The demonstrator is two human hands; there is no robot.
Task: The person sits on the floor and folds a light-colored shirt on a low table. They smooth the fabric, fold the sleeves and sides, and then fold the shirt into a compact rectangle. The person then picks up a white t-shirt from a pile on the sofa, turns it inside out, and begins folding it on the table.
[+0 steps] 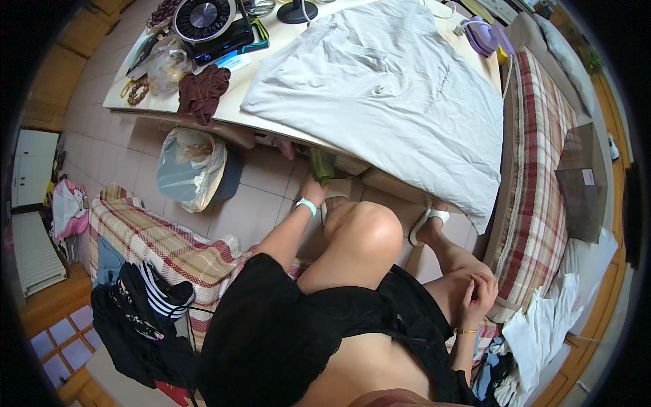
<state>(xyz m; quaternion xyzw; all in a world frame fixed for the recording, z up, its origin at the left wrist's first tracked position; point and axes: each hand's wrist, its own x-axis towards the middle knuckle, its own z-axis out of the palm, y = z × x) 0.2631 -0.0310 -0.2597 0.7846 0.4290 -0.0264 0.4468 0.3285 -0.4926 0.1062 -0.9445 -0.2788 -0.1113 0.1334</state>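
Observation:
My left hand (314,191), with a pale band at its wrist, reaches down beside my foot under the table's front edge. Its fingers close around the near end of a green see-through bottle (321,164), whose far part is in shadow. On my right thigh rests my right hand (479,294), fingers loosely bent and apart, with nothing in it. Before me a white garment (376,76) lies spread and wrinkled over the table (239,114), its near corner hanging past the edge. A purple iron (482,39) stands at the table's far right.
A lined waste bin (193,168) stands on the floor at left. The table's left side carries a fan (204,19), a plastic bag (168,63), a beaded bracelet (137,91) and a dark maroon cloth (204,94). Plaid-covered seating (541,178) borders the right; black clothing (137,320) lies left.

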